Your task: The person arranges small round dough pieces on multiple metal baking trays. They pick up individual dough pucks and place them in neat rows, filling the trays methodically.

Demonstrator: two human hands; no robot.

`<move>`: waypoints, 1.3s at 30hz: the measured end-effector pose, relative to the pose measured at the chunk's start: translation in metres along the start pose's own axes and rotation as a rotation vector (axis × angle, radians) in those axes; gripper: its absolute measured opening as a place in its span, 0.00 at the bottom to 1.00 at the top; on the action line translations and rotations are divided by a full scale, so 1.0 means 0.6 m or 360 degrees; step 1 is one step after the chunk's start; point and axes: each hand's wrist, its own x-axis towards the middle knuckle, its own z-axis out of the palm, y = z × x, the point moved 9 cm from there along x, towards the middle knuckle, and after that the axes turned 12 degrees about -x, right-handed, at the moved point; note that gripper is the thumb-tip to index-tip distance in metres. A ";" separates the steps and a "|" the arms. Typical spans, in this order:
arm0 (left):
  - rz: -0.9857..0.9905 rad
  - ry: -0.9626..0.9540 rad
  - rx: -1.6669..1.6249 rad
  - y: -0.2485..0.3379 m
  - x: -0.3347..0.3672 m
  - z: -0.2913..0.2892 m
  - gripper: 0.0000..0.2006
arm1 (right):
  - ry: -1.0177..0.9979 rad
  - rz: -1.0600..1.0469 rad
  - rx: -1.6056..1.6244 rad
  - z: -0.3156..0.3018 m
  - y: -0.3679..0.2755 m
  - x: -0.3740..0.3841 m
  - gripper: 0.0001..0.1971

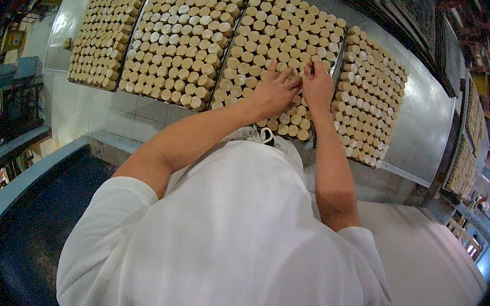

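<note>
Small round pale dough pieces (pixel 275 32) stand in close rows on a dark tray in front of me. My left hand (pixel 276 93) rests over the near part of this tray with its fingers spread, the tips touching or just above the rounds. Beside it, my right hand (pixel 318 88) is closed in a pinch on a small dark tool (pixel 312 68). Only a short dark piece of that tool shows, so its exact kind cannot be made out. Both hands are close together over the same tray.
More trays of dough rounds (pixel 175 50) lie to the left, and another tray of rounds (pixel 370 97) is at the right. All rest on a shiny metal table (pixel 423 133). Dark trays (pixel 417 22) are stacked at the far right. Further trays of pieces (pixel 465 158) stand beyond.
</note>
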 end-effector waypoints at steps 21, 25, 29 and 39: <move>-0.0180 0.0035 -0.0086 -0.040 -0.042 -0.003 0.30 | 0.0004 -0.0285 0.0204 -0.020 -0.077 0.004 0.09; -0.0227 -0.0176 -0.0016 -0.062 -0.062 0.014 0.35 | -0.0151 -0.0410 -0.0017 -0.001 -0.122 0.001 0.11; -0.0193 0.0047 -0.0139 -0.064 -0.067 -0.020 0.34 | -0.0339 -0.0277 0.0134 0.002 -0.125 -0.006 0.08; -0.0214 0.0025 -0.0117 -0.065 -0.092 -0.099 0.35 | -0.0228 -0.0329 0.0234 -0.002 -0.156 -0.006 0.10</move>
